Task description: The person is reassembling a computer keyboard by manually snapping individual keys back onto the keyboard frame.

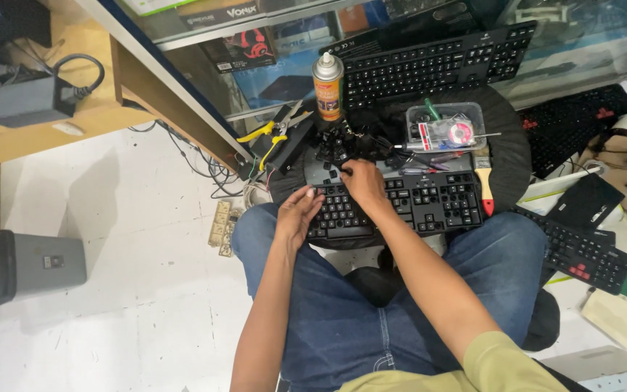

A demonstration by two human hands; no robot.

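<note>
A black keyboard (429, 203) lies across a round black stool top (509, 145) in front of my knees. My left hand (295, 214) rests on its left end, fingers spread over the keys. My right hand (361, 181) presses down on the upper left rows of the keyboard, fingers bent; whether it pinches a key I cannot tell. A heap of loose black keycaps (342, 145) lies just beyond my right hand.
A spray can (328, 86), yellow-handled pliers (273, 131), a clear plastic box of small parts (445, 127), a screwdriver (485, 185). Another black keyboard (437, 65) leans against a glass cabinet. More keyboards (582, 254) lie right. A grey bin (16, 268) stands left.
</note>
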